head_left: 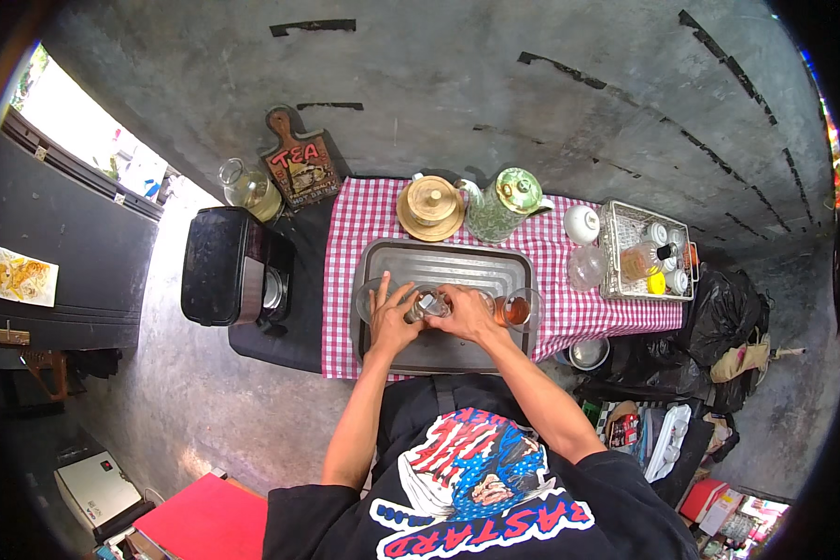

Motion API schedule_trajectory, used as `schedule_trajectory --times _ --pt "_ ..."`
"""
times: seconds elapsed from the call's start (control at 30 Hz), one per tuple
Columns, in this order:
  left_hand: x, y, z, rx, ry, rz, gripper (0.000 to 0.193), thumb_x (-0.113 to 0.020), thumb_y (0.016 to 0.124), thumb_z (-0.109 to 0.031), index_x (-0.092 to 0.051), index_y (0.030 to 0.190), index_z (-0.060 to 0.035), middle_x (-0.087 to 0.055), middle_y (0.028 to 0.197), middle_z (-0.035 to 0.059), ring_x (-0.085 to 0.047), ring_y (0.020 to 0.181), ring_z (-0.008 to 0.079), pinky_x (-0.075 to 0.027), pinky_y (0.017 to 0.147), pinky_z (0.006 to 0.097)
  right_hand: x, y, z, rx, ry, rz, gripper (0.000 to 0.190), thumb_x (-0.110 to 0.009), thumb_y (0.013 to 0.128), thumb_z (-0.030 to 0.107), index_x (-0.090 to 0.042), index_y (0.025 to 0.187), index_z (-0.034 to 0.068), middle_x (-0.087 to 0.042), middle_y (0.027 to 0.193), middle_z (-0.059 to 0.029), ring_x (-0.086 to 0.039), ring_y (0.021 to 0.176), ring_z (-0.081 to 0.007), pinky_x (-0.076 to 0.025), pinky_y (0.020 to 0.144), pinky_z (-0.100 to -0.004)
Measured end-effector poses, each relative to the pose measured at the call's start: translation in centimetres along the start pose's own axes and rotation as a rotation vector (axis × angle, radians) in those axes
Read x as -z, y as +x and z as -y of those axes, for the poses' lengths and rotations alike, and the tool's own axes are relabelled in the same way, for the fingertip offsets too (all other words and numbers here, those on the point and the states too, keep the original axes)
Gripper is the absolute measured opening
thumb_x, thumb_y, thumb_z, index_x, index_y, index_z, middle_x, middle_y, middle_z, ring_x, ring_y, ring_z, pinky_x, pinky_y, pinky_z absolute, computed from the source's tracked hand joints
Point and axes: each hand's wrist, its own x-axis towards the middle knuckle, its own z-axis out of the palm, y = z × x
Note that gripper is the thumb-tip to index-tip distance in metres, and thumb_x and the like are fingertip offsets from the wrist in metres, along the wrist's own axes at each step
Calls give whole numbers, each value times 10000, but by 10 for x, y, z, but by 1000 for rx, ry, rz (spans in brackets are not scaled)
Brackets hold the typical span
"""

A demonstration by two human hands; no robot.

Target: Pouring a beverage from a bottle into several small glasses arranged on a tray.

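Note:
My left hand [394, 323] and my right hand [467, 313] meet over a metal tray [455, 269]. Their fingers close around a small clear glass vessel [430, 304] from both sides; its contents are hard to make out. A clear glass [365, 301] stands at the tray's left side, partly behind my left fingers. To the right of my right hand is a glass of amber liquid [516, 310], partly hidden by the wrist.
Behind the tray stand a lidded wooden pot [432, 199] and a green enamel teapot [502, 206]. A wire basket [647, 252] with jars and a bottle sits right, beside a glass jar [585, 267]. At left are a black appliance [227, 266] and a glass carafe [252, 192].

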Motion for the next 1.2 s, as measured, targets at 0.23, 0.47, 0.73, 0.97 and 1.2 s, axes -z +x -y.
schedule_trajectory --times 0.23,0.47,0.73,0.97,1.2 --pt "0 0 0 0 -2 0 552 -839 624 -285 -710 1128 -100 -562 1345 3 -227 1444 292 -152 1162 575 1 0 1 -6 -6 1 548 -777 630 311 -652 1083 30 -685 944 -200 -658 895 -366 -524 782 -434" --pt "-2 0 2 -8 4 -8 549 -838 624 -290 -712 1122 -99 -565 1341 3 -234 1442 289 -156 1162 572 0 1 -1 8 -2 13 538 -776 636 311 -653 1079 32 -687 944 -196 -659 895 -363 -524 781 -434" --pt "-2 -1 2 -6 6 -10 547 -837 636 -322 -713 1122 -102 -561 1343 -4 -235 1440 291 -165 1160 573 4 0 4 -1 -3 15 542 -773 645 317 -650 1084 24 -690 931 -195 -665 879 -365 -527 770 -437" --pt "-2 -1 2 -11 8 -10 554 -840 635 -332 -713 1124 -104 -562 1340 -6 -232 1441 292 -167 1160 573 3 1 2 -10 -6 22 551 -776 640 319 -648 1080 14 -691 944 -203 -668 887 -367 -531 782 -432" --pt "0 0 -1 -23 -17 -27 565 -852 600 -253 -711 1121 -85 -565 1340 9 -229 1444 305 -189 1140 599 3 2 1 -16 0 30 572 -780 636 322 -642 1096 13 -691 951 -211 -668 900 -371 -532 790 -431"
